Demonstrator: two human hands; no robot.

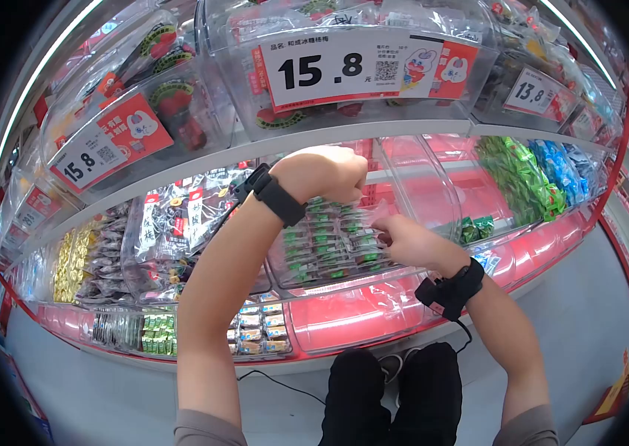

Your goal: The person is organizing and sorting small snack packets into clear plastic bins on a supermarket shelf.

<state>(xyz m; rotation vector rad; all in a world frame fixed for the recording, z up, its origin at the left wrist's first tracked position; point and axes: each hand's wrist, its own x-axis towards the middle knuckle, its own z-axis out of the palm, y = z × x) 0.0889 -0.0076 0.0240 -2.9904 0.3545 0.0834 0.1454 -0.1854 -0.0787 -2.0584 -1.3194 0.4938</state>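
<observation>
Small clear packets with green labels (333,241) stand in tight rows inside a clear plastic bin (329,286) on the middle shelf. My left hand (329,172) is above the back of these rows, its fingers curled downward. What its fingertips hold, if anything, is hidden behind the hand. At the right end of the rows is my right hand (414,241), thumb and fingers closed at the edge of the packets there. Both wrists wear black straps with small devices.
A price sign reading 15.8 (344,70) hangs on the clear upper bins, above my hands. Black-and-white bags (192,208) fill the bin on the left; green bags (519,178) stand on the right. A pink lower shelf (359,316) runs below.
</observation>
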